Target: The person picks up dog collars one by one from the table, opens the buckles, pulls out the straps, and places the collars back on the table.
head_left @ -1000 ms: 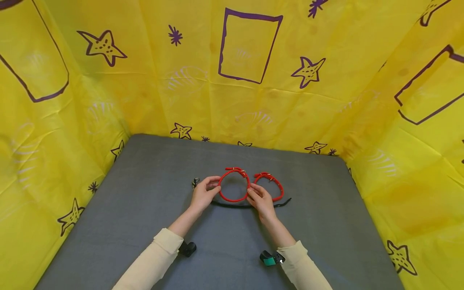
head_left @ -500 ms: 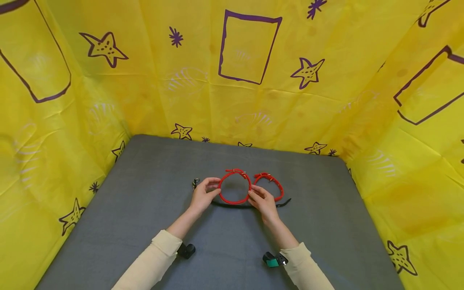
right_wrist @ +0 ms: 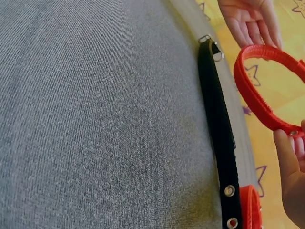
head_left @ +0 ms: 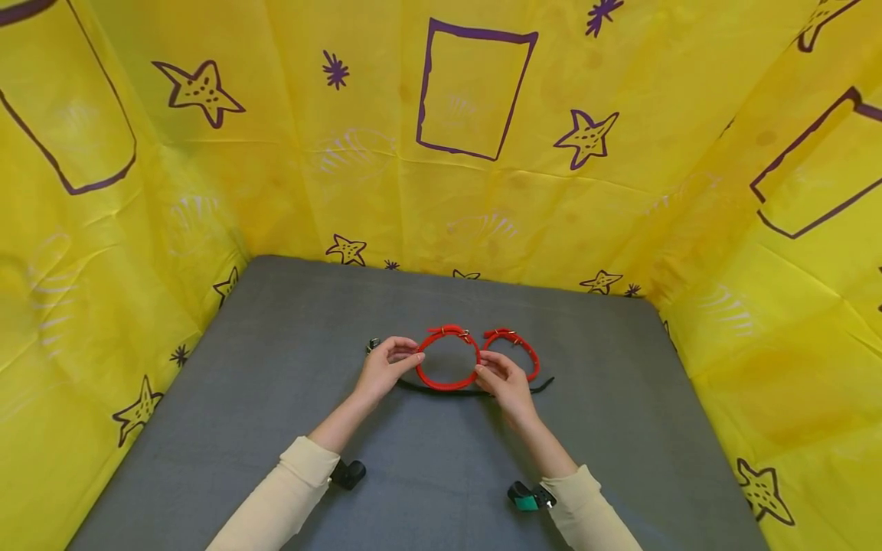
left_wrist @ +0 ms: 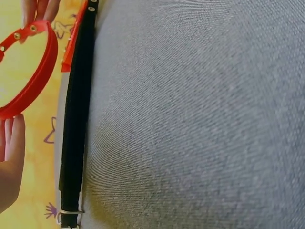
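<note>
My left hand (head_left: 386, 371) and right hand (head_left: 506, 380) hold a buckled red collar (head_left: 448, 386) between them, pinching it at opposite sides between thumb and fingers. Its ring faces me, buckle at the far top, raised above the mat. Metal eyelets show along the collar (left_wrist: 45, 71) in the left wrist view. Beneath and beyond it lies a black collar (right_wrist: 217, 105), unbuckled and stretched out, with eyelets at one end and a buckle with a ring at the other. A second red collar (head_left: 534, 360), fastened into a loop, lies just past my right hand.
A grey cloth-covered surface (head_left: 276, 428) carries everything. Yellow fabric walls (head_left: 482, 199) printed with purple starfish and jars rise at its back and sides. Dark wrist cameras (head_left: 530, 497) are strapped on below both sleeves.
Both hands keep hold of the red collar. It has shifted slightly right and toward me, and its buckled top edge has dipped a little. The other two collars lie still.
</note>
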A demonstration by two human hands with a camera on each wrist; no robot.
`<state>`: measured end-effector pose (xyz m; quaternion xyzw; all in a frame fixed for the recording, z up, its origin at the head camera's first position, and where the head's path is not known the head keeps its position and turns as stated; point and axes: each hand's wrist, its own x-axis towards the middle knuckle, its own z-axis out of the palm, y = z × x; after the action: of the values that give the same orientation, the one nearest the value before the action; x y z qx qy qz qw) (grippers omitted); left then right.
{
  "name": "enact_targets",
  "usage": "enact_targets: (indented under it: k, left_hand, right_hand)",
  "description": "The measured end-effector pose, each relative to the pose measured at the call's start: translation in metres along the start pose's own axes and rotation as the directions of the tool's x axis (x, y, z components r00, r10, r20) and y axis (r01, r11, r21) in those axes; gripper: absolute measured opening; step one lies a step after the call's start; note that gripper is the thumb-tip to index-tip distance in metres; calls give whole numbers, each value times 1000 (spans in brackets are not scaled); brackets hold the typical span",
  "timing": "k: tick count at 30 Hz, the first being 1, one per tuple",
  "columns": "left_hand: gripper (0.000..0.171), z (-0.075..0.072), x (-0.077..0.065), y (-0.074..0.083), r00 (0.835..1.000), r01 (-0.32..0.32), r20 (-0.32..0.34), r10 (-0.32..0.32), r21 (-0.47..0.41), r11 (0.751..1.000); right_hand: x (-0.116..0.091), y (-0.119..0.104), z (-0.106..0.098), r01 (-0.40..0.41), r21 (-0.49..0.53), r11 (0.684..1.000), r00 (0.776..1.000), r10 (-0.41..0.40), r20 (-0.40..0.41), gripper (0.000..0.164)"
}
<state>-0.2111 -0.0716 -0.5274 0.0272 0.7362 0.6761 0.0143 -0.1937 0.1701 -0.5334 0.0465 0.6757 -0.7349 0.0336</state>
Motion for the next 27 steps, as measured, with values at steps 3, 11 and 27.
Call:
enact_targets:
  k: [3,11,27]
  left_hand:
    - [33,-1,0,2,1000,7,14,-7,-11,1000]
    - [36,-4,0,0,998,24,64,-24,15,1000]
    - [33,-10,-6,-6,986,40,161,-37,-13,999]
  right_hand:
    - [-1,-1,-1,-1,-5,1000,1000,1,2,33]
    - [-5,-2,-3,13,-24,1000,999,-12,36,34]
    - [-8,2,-10,83,-119,989,993,-72,95,31]
